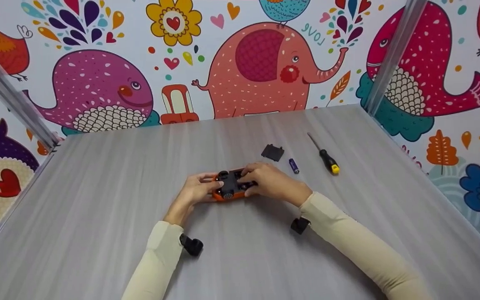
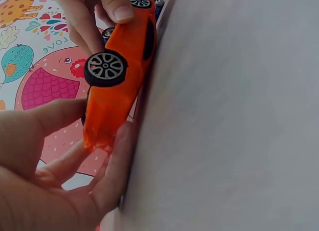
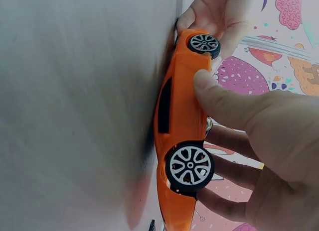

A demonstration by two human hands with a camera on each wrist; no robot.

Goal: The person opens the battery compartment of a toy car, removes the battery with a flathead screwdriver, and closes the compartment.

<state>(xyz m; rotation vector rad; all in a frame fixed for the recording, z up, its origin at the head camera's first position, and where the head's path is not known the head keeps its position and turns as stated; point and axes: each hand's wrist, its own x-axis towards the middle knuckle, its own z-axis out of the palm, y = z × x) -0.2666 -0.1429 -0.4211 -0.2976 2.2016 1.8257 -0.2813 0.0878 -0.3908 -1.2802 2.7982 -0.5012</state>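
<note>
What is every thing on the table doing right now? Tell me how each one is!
Toy car: upside down on the table, wheels up, held at both ends.
Left hand: grips one end of the car.
Right hand: grips the other end.
Black cover: off, lying loose.
Battery: out, lying on its side.
Screwdriver: lying flat, untouched.

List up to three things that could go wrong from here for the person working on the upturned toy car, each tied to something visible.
1. The battery is round and lies loose on the table beside the right hand; a nudge could roll it away.
2. The small black cover lies apart and might get mislaid.
3. The toy car rests on its roof, held by the left hand and the right hand; pressing on it may scuff the roof.
</note>
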